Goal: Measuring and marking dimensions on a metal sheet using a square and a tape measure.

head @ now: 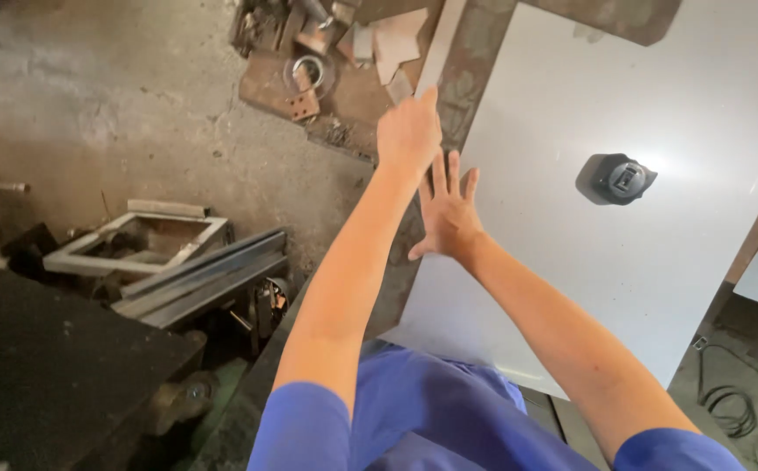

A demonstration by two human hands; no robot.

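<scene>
Two bare hands at the left edge of a large metal sheet

The left hand grips the lower end of a long flat metal strip lying along the sheet's edge, while the right hand lies flat, fingers spread, on the sheet just below it. A black round tool sits on the sheet, well apart from both hands. Scrap metal pieces lie beyond; steel bars rest on the concrete floor.

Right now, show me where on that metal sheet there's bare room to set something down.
The metal sheet is bare between the right hand, lying flat at its left edge, and the black tool, and also below the tool toward the near edge. Crowded: the scrap pile past the left hand, which grips a metal strip.
</scene>
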